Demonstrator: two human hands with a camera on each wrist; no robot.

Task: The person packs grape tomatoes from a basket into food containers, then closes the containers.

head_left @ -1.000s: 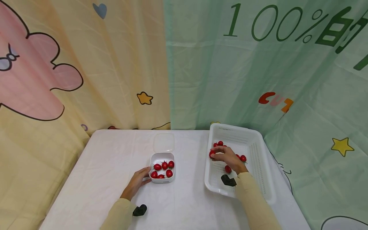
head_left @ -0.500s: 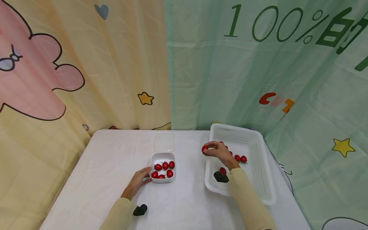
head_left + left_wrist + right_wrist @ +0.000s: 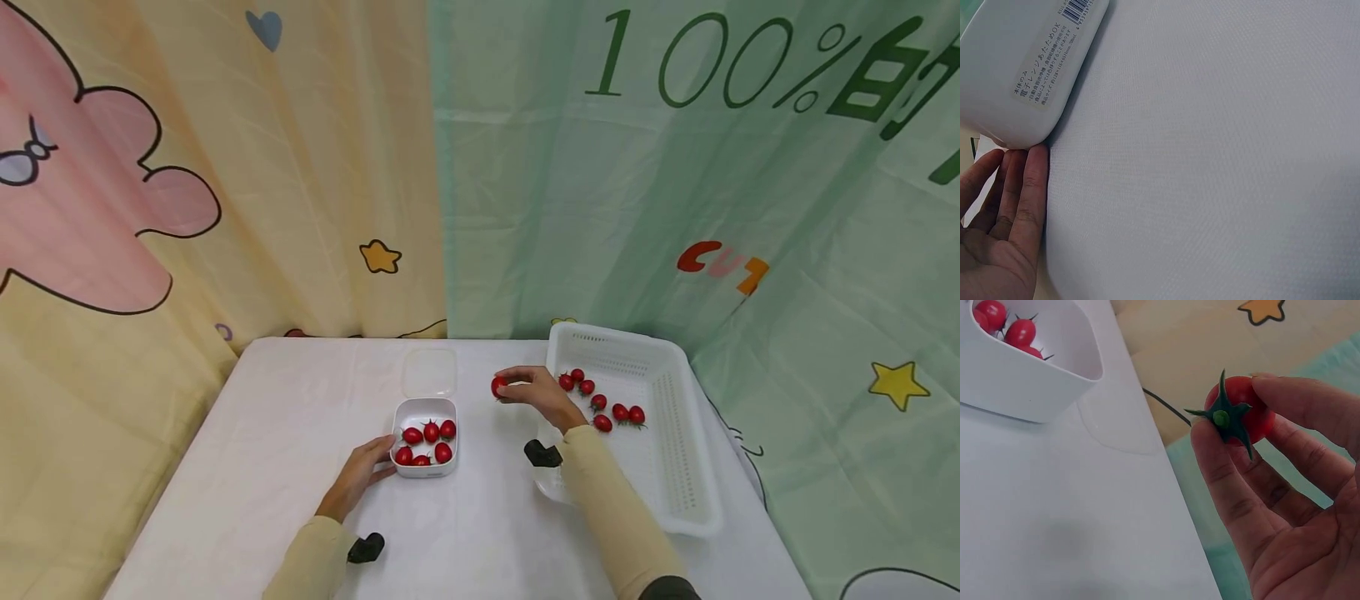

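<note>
A cherry tomato with a green calyx is pinched between the thumb and fingers of my right hand, above the table between the basket and the box. My left hand touches the left side of a small white box with nearly straight fingers; the left wrist view shows the fingertips against its lower corner. Inside the box lie several red cherry tomatoes. Several more tomatoes rest in the white perforated basket on the right.
Behind the box a translucent lid lies flat on the white-covered table. Printed curtains hang close behind the table and along its sides. My right forearm crosses the basket's near-left part.
My right hand has carried the tomato leftward out of the basket and over the table. My left hand and the box have stayed in place.
</note>
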